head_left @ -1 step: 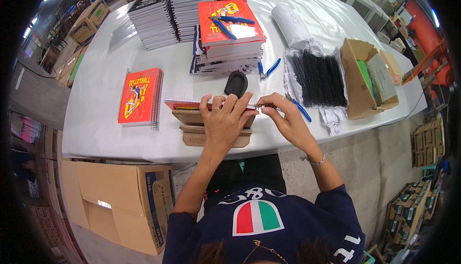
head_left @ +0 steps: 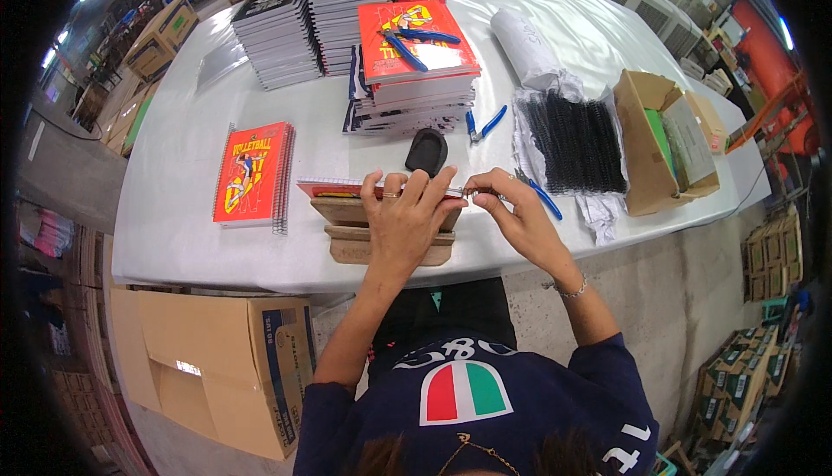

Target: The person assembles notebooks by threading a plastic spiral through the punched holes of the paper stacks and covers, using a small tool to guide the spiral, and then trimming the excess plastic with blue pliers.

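Little had shifted: at frame centre your left hand [head_left: 406, 216] held the notebook [head_left: 334, 188] with curled fingers; your right hand [head_left: 520, 220] kept its grip pinched on the coil [head_left: 472, 193], work seeming hardly advanced.

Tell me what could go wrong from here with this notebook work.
The red-covered notebook might shift at the wooden stand if the left hand eased its hold. The right hand could knock the blue-handled pliers lying close beside it. The pliers atop the stack might scratch the top cover.
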Action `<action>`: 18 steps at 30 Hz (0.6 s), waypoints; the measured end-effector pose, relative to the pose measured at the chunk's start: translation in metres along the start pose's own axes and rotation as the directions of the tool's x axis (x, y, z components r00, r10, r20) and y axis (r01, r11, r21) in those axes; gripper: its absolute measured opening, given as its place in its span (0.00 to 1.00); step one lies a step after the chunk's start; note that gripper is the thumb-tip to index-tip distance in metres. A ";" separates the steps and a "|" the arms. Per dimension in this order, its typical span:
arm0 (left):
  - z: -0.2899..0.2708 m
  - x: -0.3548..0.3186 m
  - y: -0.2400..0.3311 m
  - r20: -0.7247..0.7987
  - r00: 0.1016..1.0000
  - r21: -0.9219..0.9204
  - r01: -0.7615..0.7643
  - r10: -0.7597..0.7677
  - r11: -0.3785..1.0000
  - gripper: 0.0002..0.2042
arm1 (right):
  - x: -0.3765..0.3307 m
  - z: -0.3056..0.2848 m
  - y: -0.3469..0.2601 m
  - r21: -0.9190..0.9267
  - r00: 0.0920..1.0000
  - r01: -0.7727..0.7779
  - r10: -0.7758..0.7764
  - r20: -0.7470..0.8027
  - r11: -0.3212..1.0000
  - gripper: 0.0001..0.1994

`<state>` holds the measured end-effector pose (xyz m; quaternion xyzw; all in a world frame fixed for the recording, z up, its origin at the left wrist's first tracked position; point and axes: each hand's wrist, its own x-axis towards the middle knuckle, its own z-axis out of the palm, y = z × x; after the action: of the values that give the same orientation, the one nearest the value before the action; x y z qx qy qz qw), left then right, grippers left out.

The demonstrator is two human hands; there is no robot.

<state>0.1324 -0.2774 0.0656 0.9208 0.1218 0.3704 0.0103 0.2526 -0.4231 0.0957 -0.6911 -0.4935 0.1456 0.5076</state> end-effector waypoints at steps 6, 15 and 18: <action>0.001 0.002 0.000 -0.005 1.000 -0.005 -0.006 0.006 1.000 0.20 | -0.001 -0.003 -0.008 -0.221 0.994 0.091 -0.101 -0.037 0.971 0.08; -0.005 0.004 -0.015 -0.002 0.990 -0.351 -0.133 0.142 0.927 0.11 | 0.017 -0.025 -0.003 0.092 0.843 -0.380 0.303 0.444 0.921 0.14; -0.006 0.006 -0.011 -0.023 0.985 -0.355 -0.169 0.172 0.920 0.11 | 0.047 -0.039 0.021 0.009 0.877 -0.263 0.235 0.418 0.965 0.17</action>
<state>0.1303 -0.2661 0.0727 0.9124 -0.0278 0.3819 0.1446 0.3134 -0.4060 0.1095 -0.6851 -0.4915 0.3688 0.3911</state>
